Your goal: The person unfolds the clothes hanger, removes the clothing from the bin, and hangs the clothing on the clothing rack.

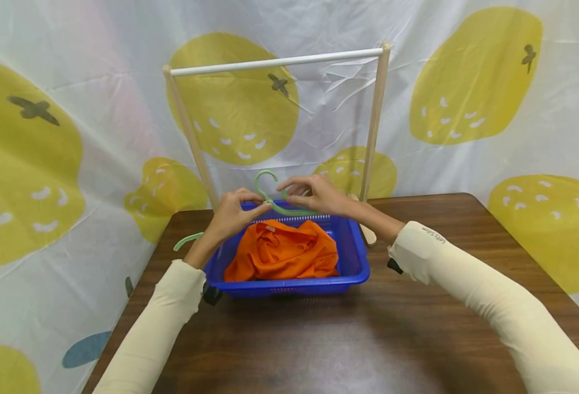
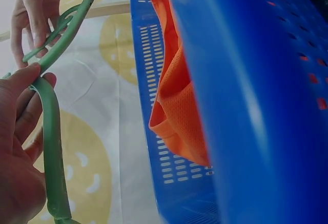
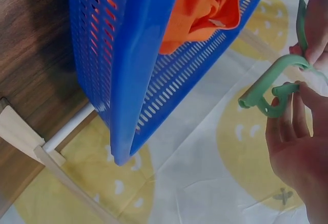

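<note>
A green clothes hanger (image 1: 296, 212) with a curved hook is held above the back rim of a blue basket (image 1: 289, 285). My left hand (image 1: 232, 212) pinches it at the middle, just below the hook; the left wrist view shows this thumb and finger on the hanger's centre (image 2: 48, 116). My right hand (image 1: 319, 194) is at the hanger's right side. In the right wrist view its fingertips (image 3: 300, 98) pinch a small curled piece under the hanger's arm (image 3: 269, 83). Inside the basket lies a crumpled orange garment (image 1: 289, 249), touched by neither hand.
Behind the basket stands a rack with wooden posts (image 1: 375, 126) and a white top bar (image 1: 279, 62). One wooden foot (image 1: 368, 235) shows right of the basket. Another green piece (image 1: 187, 241) sticks out left of it. A brown table (image 1: 417, 328) lies underneath, before a fruit-printed curtain (image 1: 447, 164).
</note>
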Demonstrator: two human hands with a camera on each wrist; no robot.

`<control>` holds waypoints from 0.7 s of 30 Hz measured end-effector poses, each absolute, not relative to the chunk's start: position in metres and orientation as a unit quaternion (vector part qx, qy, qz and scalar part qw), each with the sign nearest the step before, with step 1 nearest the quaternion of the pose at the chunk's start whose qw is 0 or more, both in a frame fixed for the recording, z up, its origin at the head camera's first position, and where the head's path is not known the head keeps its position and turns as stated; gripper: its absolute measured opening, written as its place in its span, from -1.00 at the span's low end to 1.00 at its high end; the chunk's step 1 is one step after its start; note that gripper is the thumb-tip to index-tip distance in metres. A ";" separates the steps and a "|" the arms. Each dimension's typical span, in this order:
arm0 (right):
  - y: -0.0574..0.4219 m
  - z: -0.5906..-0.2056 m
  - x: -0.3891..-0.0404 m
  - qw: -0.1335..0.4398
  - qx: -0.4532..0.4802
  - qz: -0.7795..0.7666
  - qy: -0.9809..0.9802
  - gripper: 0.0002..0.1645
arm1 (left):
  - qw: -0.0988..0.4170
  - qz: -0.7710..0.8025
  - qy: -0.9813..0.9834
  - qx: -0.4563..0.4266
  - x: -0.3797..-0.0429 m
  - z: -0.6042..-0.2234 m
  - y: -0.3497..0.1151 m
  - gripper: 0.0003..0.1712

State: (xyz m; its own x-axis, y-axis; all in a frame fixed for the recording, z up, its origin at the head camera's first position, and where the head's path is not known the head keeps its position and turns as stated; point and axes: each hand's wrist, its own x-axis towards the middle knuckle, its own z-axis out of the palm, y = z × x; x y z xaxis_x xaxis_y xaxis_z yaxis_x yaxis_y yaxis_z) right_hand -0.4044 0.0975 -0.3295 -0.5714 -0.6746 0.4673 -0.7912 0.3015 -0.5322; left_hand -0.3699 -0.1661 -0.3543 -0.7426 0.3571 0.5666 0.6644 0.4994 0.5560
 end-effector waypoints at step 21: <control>0.135 -0.310 -0.410 0.098 0.429 0.449 -0.777 -0.68 | 0.188 -0.411 -0.845 -0.286 -0.366 -0.350 -0.170 -0.75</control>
